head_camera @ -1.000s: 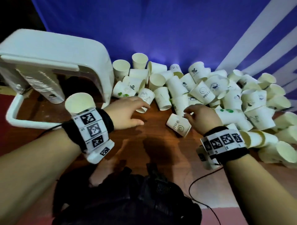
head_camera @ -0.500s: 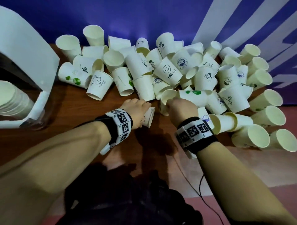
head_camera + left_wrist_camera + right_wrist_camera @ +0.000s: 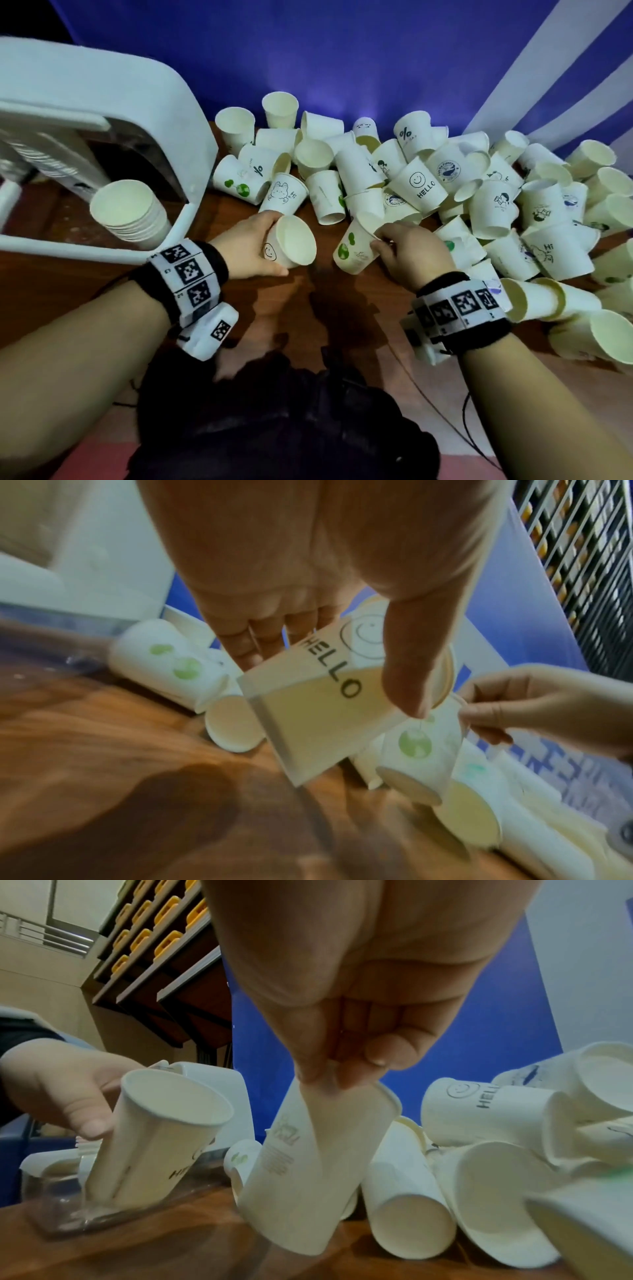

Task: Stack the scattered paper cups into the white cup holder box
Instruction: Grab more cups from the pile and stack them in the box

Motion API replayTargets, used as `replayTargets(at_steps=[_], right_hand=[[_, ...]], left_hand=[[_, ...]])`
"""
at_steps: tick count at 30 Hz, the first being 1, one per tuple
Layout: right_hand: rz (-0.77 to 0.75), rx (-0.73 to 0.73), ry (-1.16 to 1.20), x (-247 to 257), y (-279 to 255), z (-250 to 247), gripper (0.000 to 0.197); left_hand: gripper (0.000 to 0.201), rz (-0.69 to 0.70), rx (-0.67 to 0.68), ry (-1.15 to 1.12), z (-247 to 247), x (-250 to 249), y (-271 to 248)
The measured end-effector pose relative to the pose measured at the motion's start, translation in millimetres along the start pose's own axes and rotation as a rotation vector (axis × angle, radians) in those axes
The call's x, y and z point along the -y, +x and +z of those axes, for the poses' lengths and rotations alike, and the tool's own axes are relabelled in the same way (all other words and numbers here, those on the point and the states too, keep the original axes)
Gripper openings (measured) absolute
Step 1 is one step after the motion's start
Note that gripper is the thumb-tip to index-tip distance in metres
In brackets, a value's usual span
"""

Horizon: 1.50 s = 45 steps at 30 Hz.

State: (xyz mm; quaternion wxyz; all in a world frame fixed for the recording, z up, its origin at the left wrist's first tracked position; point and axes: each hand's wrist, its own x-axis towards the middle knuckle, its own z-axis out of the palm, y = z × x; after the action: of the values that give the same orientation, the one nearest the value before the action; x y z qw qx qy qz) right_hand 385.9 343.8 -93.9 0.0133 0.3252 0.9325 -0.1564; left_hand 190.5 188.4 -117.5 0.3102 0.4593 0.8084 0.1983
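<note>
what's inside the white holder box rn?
A nested stack of paper cups leans in the opening of the white cup holder box, mouth toward the camera. Several rims show; the lower cups and the stack's base are hidden, so no count. The interior behind is dark.

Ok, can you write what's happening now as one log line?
left hand: holds smiley cup | right hand: pinches green-dot cup by rim | box: stack of cups inside

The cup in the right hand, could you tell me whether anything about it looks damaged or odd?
Yes: the right hand pinches the green-print cup at its rim, which looks pressed inward there, not round.
</note>
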Motion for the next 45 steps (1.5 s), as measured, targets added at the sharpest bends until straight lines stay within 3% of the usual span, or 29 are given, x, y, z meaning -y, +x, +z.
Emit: replayTargets(at_steps=[5, 9, 14, 18, 25, 32, 40, 45], right_hand=[[-0.039, -0.063, -0.026, 49.7, 4.8, -4.6, 0.028], [-0.135, -0.111, 0.007, 97.6, 14.0, -9.8, 0.025], [-0.230, -0.202, 0.025, 157.2, 29.4, -12.7, 0.021], [-0.261, -0.235, 0.051, 190.8, 41.0, -8.7, 0.018], [-0.282, -0.273, 0.043, 219.8, 46.4, -2.9, 0.021], [-0.301, -0.380, 0.039, 232.2, 44.3, -14.0, 0.023], [-0.376, -0.443, 0.042, 242.3, 41.4, -25.7, 0.019], [-0.530, -0.470, 0.053, 261.2, 47.2, -23.2, 0.023]], left_hand=[[0.106, 0.110, -0.095, -0.163, -51.7, 22.8, -31.2], [0.086, 0.225, -0.220, -0.234, -106.4, 50.9, -59.3], [0.078, 0.216, -0.403, -0.275, -158.9, 103.1, -83.3], [0.080, 0.219, -0.437, -0.274, -169.1, 133.8, -90.1], [0.086, 0.239, -0.383, -0.328, -154.7, 157.0, -84.7], [0.086, 0.247, -0.436, -0.381, -143.2, 161.3, -73.3], [0.085, 0.173, -0.354, -0.157, -129.2, 169.7, -60.7], [0.086, 0.123, -0.204, -0.208, -124.2, 176.8, -59.1]])
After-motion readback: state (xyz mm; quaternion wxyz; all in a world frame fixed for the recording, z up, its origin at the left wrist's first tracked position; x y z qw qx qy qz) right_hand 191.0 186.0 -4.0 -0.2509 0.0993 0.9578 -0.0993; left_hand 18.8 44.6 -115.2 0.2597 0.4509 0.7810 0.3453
